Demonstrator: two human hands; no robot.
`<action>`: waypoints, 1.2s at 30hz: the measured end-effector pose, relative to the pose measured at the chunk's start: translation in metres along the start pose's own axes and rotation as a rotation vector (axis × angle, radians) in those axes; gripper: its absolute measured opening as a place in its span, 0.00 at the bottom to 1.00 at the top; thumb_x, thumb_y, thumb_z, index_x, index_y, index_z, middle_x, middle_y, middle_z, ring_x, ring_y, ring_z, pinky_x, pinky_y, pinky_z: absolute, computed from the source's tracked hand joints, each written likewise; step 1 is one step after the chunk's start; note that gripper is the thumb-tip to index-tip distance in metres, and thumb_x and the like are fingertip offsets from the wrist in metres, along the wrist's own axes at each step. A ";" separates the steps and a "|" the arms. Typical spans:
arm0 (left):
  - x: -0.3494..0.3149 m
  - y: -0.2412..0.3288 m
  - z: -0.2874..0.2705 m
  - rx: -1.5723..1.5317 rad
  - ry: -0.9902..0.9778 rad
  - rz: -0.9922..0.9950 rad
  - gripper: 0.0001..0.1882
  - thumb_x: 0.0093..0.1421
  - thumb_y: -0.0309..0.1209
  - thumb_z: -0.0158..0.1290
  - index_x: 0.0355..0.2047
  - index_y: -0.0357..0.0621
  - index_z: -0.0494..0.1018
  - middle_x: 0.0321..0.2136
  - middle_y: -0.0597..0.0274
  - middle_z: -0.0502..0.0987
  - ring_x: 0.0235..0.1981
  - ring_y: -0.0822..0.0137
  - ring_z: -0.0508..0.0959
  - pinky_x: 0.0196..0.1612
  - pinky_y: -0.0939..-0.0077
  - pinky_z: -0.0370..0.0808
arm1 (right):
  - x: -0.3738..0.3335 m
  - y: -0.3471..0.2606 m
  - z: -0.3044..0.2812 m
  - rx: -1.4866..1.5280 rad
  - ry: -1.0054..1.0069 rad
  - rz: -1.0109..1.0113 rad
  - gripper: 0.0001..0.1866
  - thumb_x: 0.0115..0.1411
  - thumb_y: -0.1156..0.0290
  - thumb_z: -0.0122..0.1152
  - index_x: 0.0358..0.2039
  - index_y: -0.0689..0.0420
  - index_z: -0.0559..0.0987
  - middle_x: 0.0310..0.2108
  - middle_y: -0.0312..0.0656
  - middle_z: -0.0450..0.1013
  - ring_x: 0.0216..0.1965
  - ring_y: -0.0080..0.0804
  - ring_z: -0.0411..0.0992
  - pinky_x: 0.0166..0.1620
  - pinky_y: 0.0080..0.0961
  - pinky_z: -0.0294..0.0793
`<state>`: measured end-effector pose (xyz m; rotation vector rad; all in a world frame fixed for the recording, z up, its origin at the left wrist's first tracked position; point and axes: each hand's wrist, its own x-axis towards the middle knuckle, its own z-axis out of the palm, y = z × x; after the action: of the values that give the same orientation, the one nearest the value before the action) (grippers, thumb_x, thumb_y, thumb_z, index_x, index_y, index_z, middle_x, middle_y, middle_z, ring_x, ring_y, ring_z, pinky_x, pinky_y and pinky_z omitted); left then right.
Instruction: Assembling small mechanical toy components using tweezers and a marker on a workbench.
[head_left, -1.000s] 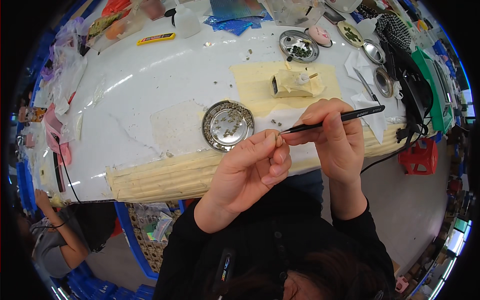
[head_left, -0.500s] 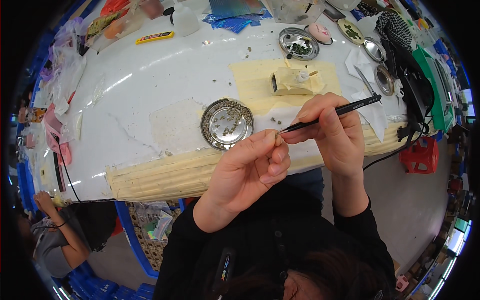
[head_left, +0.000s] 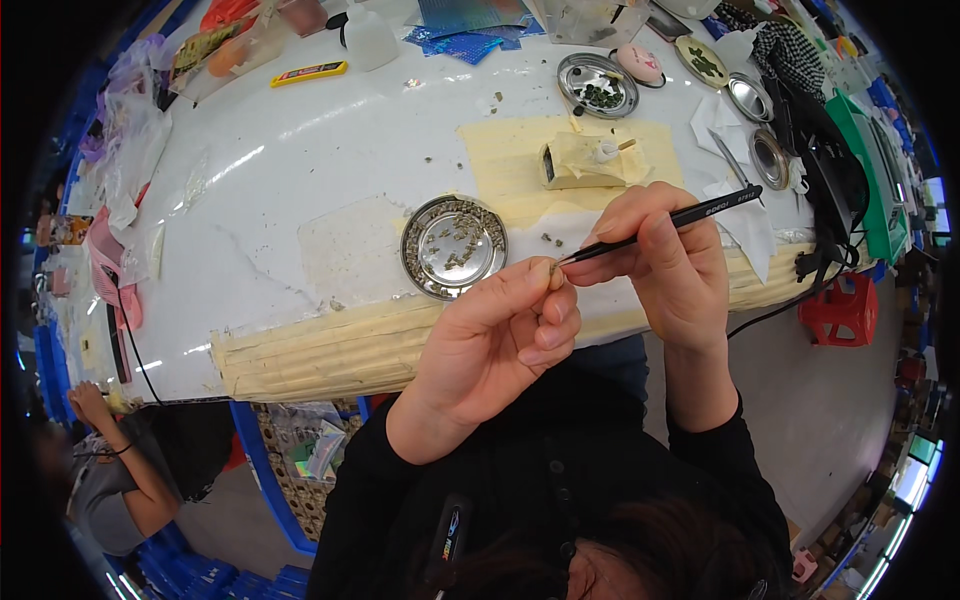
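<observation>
Thumb and forefinger of my left hand (head_left: 490,335) pinch a tiny brownish piece (head_left: 556,272), mostly hidden by the fingertips. My right hand (head_left: 665,255) grips a pair of slim black tweezers (head_left: 690,215) like a pen. Their fine tip meets the small piece at my left fingertips. Just beyond my left hand sits a round metal dish (head_left: 452,250) holding many small grey-brown pieces, most of them along its rim. A few loose bits (head_left: 552,241) lie on the white paper between the dish and my right hand.
A tape-wrapped block (head_left: 590,163) stands beyond my right hand. Farther back are a metal dish of dark green pieces (head_left: 600,97), a white bottle (head_left: 368,40) and a yellow box (head_left: 309,74). Padded tape lines the table edge (head_left: 320,355). A co-worker's arm (head_left: 135,470) shows at left.
Almost nothing differs. The tweezers' rear end has dipped very slightly, while both hands hold the same place.
</observation>
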<state>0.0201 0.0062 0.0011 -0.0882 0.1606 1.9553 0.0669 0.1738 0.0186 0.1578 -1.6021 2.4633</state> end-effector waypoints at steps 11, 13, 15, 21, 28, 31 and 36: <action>0.000 0.001 0.001 -0.010 0.034 -0.012 0.09 0.62 0.32 0.42 0.30 0.38 0.67 0.23 0.65 0.68 0.22 0.77 0.65 0.22 0.86 0.61 | 0.002 0.001 -0.001 -0.037 -0.029 -0.047 0.12 0.63 0.69 0.44 0.33 0.68 0.69 0.31 0.46 0.70 0.34 0.40 0.75 0.37 0.31 0.78; 0.000 0.001 0.002 -0.010 0.035 -0.014 0.09 0.62 0.32 0.42 0.31 0.38 0.67 0.23 0.65 0.68 0.22 0.77 0.65 0.22 0.86 0.61 | 0.002 0.000 0.000 -0.034 -0.027 -0.056 0.12 0.63 0.69 0.44 0.33 0.68 0.69 0.31 0.46 0.70 0.34 0.40 0.75 0.37 0.31 0.78; 0.000 0.001 0.002 -0.011 0.037 -0.017 0.09 0.62 0.32 0.41 0.31 0.38 0.67 0.23 0.65 0.68 0.22 0.77 0.65 0.22 0.86 0.61 | 0.002 0.001 -0.001 -0.043 -0.041 -0.069 0.12 0.62 0.69 0.44 0.33 0.68 0.69 0.31 0.46 0.70 0.34 0.40 0.75 0.37 0.31 0.78; 0.001 0.002 0.002 -0.009 0.035 -0.019 0.09 0.62 0.32 0.41 0.32 0.38 0.67 0.23 0.65 0.68 0.22 0.77 0.65 0.22 0.86 0.61 | 0.003 0.002 -0.002 -0.062 -0.048 -0.087 0.13 0.62 0.69 0.44 0.33 0.68 0.69 0.30 0.46 0.70 0.33 0.40 0.75 0.37 0.31 0.78; 0.002 0.001 0.001 -0.022 0.033 -0.023 0.10 0.62 0.32 0.41 0.32 0.37 0.67 0.23 0.65 0.68 0.22 0.77 0.65 0.22 0.86 0.60 | 0.004 0.002 -0.002 -0.066 -0.049 -0.089 0.13 0.62 0.69 0.44 0.33 0.68 0.70 0.30 0.45 0.70 0.33 0.38 0.75 0.37 0.29 0.78; 0.001 0.001 0.001 -0.030 0.029 -0.020 0.10 0.62 0.31 0.41 0.32 0.37 0.67 0.23 0.65 0.68 0.22 0.77 0.65 0.21 0.86 0.60 | 0.003 0.002 -0.002 -0.066 -0.043 -0.087 0.12 0.62 0.69 0.44 0.32 0.68 0.70 0.30 0.45 0.70 0.33 0.37 0.75 0.37 0.28 0.78; 0.001 0.001 0.000 -0.031 0.026 -0.023 0.10 0.62 0.31 0.41 0.32 0.37 0.67 0.23 0.65 0.68 0.22 0.76 0.65 0.21 0.86 0.60 | 0.003 0.003 -0.002 -0.067 -0.045 -0.087 0.13 0.62 0.69 0.44 0.32 0.67 0.70 0.30 0.45 0.70 0.33 0.36 0.75 0.37 0.28 0.78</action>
<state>0.0183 0.0067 0.0011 -0.1349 0.1460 1.9349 0.0631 0.1751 0.0157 0.2685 -1.6573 2.3542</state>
